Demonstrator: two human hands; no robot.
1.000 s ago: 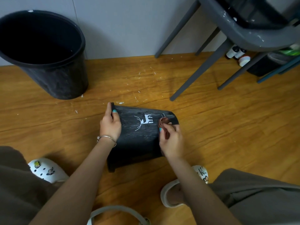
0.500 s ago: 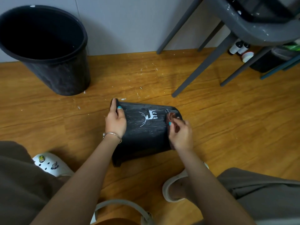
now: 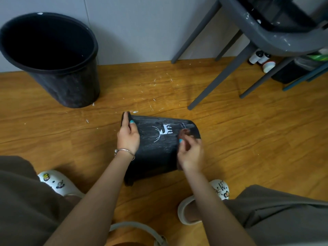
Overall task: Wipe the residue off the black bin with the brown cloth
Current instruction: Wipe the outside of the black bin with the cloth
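Right hand (image 3: 190, 153) grip pinching brown cloth (image 3: 183, 133) against black bin (image 3: 156, 148), lying sideways on floor. My left hand (image 3: 128, 134) grips rim. Risk: bin rolls under rubbing, cloth slips from pinch.

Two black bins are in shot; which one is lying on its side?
The small bin with the white deer print, held between the left hand and right hand. The larger plain bin stands upright by the wall.

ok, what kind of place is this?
Probably an indoor room at home or a small workspace: wood-look floor with white flecks, plain grey wall, grey chair, and a second upright black bin by the wall.
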